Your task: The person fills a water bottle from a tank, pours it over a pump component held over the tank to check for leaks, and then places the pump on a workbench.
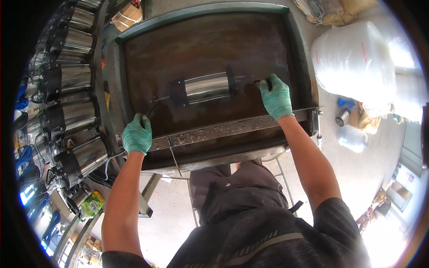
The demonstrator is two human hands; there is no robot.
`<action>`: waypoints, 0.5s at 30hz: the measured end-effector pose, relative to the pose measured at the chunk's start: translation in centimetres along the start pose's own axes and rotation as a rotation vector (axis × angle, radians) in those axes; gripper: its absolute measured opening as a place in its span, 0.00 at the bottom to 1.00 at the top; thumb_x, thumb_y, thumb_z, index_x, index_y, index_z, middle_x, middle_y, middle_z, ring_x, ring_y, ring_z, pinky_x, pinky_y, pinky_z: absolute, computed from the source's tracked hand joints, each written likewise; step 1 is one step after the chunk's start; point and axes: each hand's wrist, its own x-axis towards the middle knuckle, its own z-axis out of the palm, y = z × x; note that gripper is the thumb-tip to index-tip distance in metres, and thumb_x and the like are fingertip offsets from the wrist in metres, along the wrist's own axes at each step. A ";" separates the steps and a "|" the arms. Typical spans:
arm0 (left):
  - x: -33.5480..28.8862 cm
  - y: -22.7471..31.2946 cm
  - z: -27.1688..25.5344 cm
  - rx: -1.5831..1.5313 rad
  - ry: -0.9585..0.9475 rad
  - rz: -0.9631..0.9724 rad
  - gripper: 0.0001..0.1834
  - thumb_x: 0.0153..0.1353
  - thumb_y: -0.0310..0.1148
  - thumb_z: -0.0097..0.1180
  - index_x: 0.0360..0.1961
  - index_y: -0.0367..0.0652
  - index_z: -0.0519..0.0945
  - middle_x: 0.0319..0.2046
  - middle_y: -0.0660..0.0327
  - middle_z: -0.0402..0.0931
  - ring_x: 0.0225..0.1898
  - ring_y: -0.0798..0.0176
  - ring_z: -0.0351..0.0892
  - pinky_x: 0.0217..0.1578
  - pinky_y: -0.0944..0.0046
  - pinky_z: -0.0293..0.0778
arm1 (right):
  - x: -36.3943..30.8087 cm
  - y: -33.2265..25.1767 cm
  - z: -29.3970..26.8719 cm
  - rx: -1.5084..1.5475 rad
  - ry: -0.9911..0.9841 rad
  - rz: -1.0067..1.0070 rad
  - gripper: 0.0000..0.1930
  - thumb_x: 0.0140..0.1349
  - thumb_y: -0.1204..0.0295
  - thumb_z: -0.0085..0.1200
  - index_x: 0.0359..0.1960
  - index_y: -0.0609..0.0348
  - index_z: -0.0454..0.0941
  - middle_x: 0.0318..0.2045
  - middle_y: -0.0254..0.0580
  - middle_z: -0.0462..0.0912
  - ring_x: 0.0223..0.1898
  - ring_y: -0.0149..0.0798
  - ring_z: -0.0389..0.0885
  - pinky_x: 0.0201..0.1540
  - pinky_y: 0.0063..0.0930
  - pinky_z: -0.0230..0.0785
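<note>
A motor (207, 88) with a shiny metal cylinder body and black end caps lies in the middle of a dark brown tank (201, 40) with a raised rim. Thin shafts stick out at both of its ends. My left hand (137, 134), in a green glove, is closed at the tank's near left corner around a thin dark rod (154, 108) that reaches toward the left shaft. My right hand (275, 96), gloved alike, is closed to the right of the motor. A short dark tip (256, 82) pokes out from its fingers; the rest is hidden.
A rusty metal bar (214, 132) crosses the tank's near side, with a thin rod (174, 156) hanging over it. Several similar motors (85, 156) are racked at the left. Large clear plastic-wrapped bundles (353, 58) stand at the right. A cardboard box (127, 17) sits behind.
</note>
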 end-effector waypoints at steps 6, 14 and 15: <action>-0.3 -0.4 0.1 -0.016 0.055 0.020 0.20 0.73 0.47 0.42 0.53 0.48 0.79 0.37 0.46 0.84 0.42 0.38 0.83 0.45 0.43 0.78 | -0.1 -1.0 -0.4 -0.012 -0.018 0.022 0.08 0.66 0.70 0.56 0.36 0.64 0.77 0.30 0.59 0.83 0.33 0.62 0.80 0.38 0.44 0.75; -0.4 -0.6 0.5 -0.005 0.076 0.022 0.20 0.74 0.47 0.42 0.54 0.48 0.79 0.38 0.46 0.84 0.43 0.38 0.83 0.47 0.43 0.78 | -0.1 -0.8 -0.2 0.013 -0.015 0.013 0.09 0.67 0.70 0.55 0.37 0.65 0.78 0.33 0.60 0.83 0.36 0.64 0.80 0.40 0.45 0.74; -0.4 -0.7 0.5 -0.006 0.068 0.021 0.20 0.74 0.47 0.41 0.53 0.48 0.79 0.38 0.46 0.84 0.43 0.38 0.83 0.47 0.43 0.78 | -0.2 -1.1 -0.2 0.025 -0.020 0.019 0.09 0.67 0.69 0.55 0.37 0.65 0.78 0.34 0.60 0.83 0.37 0.64 0.80 0.41 0.46 0.74</action>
